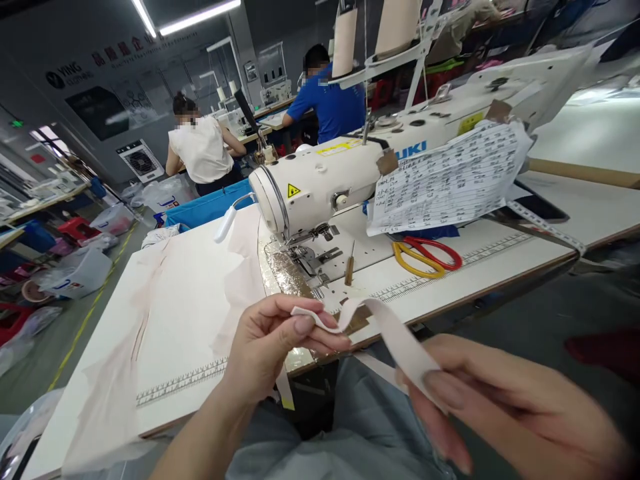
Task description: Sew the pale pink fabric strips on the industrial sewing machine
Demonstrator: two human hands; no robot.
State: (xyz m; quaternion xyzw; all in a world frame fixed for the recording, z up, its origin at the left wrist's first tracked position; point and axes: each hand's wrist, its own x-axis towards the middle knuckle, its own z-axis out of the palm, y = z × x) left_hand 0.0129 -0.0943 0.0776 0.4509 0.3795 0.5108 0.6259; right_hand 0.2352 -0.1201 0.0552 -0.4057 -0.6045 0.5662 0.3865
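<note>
While pinched at one end by the left hand (273, 343), thumb over forefinger, the pale strip (387, 330) arches up & runs down to the right hand (500, 407), clamped there under the thumb against the fingers. Held low in front of the table edge, over grey fabric on the lap (350, 427). Right hand blurred w/ motion, so exact grip only approx. Just beyond: white sewing machine (330, 183) on the white table (190, 287), needle area w/ shiny plate (287, 270) under it. Small wooden-handled tool (350, 267) beside the presser foot. Scissors w/ red & yellow handles (425, 257) to the right, printed sheet (450, 180) taped on the machine above them. Sheer pinkish fabric (125, 360) draped over table's left part. Behind, 2 people seated at other stations: white top (203, 150), blue shirt (333, 103).
</note>
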